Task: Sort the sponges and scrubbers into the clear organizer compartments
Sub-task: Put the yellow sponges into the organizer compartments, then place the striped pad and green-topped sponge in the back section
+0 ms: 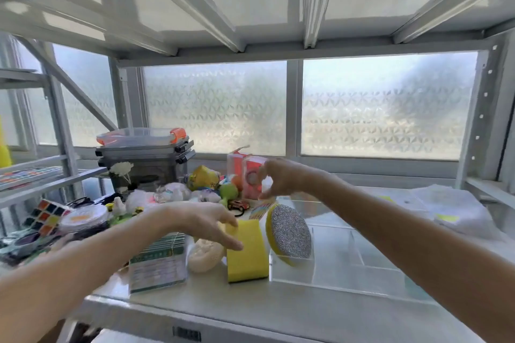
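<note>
A yellow rectangular sponge (248,253) stands on end on the shelf, just left of the clear organizer (348,264). My left hand (211,223) grips its top left corner between thumb and fingers. A round scrubber (289,234) with a silver face and yellow back leans tilted inside the organizer's left compartment. My right hand (281,178) hovers above the organizer's back left corner, fingers curled and apart, holding nothing that I can see. A cream-coloured puffy scrubber (204,256) lies on the shelf left of the yellow sponge.
A wrapped pack with a green label (158,264) sits at the front left. Behind lie small toys, a red clear box (245,172), stacked lidded bins (145,153), a puzzle cube (46,216). A white cloth (457,211) lies at the right. A shelf board hangs low overhead.
</note>
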`<state>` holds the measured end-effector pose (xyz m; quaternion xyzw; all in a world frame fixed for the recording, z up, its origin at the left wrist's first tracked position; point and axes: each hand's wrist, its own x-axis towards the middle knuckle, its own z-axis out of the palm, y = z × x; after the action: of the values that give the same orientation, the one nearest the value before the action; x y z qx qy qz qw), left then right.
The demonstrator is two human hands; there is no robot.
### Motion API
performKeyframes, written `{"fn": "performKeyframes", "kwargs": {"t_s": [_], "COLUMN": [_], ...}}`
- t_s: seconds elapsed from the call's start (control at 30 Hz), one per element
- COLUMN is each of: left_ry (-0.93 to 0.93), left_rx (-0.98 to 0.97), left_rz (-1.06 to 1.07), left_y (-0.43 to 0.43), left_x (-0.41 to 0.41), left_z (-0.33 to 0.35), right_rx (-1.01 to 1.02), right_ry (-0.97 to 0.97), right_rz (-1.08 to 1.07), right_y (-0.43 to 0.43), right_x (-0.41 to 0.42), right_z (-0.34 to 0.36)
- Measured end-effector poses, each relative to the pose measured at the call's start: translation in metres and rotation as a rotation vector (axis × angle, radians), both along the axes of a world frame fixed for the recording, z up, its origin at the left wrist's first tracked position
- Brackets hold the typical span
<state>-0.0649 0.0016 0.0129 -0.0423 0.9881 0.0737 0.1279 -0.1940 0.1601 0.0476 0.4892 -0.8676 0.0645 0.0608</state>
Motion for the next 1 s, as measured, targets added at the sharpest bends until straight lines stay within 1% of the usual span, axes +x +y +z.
{"fn": "performKeyframes", "kwargs": {"t_s": [0.07, 0.1, 0.17, 0.27, 0.33, 0.43, 0.47, 0.53, 0.63, 0.8, 1.0], "left_ry": [-0.031, -0.032, 0.005, 0.172, 0.230, 0.318, 0.348, 0.365, 0.358, 0.344, 0.373], "left_rx": [-0.027, -0.065, -0.163, -0.395, -0.519, -0.652, -0.696, -0.763, -0.755, -0.721, -0.674], "left_rz": [-0.005, -0.025, -0.068, -0.174, -0.216, -0.303, -0.352, -0.443, -0.506, -0.552, -0.470], "left_y": [0.008, 0.010, 0.012, 0.017, 0.018, 0.014, 0.012, 0.010, 0.005, 0.003, -0.004], "left_x": [0.010, 0.012, 0.013, 0.011, 0.006, 0.001, -0.001, -0.002, -0.004, -0.010, -0.018], "left_z": [-0.016, -0.022, -0.028, -0.042, -0.049, -0.049, -0.049, -0.051, -0.050, -0.049, -0.046], "right_rx": [0.159, 0.208, 0.280, 0.188, 0.124, 0.056, 0.023, -0.071, -0.205, -0.393, -0.439], "right_ry": [-0.067, -0.061, 0.033, 0.152, 0.189, 0.242, 0.248, 0.179, 0.091, 0.089, 0.152], "right_rz": [-0.081, -0.141, -0.244, -0.293, -0.252, -0.193, -0.172, -0.128, -0.086, -0.070, -0.195], "right_y": [-0.025, -0.035, -0.049, -0.059, -0.057, -0.044, -0.038, -0.025, -0.009, 0.030, 0.117], "right_x": [0.000, -0.001, -0.001, -0.003, -0.005, -0.011, -0.013, -0.015, -0.016, -0.013, -0.029], "right_z": [-0.013, -0.020, -0.032, -0.041, -0.039, -0.033, -0.031, -0.023, -0.007, 0.014, 0.035]}}
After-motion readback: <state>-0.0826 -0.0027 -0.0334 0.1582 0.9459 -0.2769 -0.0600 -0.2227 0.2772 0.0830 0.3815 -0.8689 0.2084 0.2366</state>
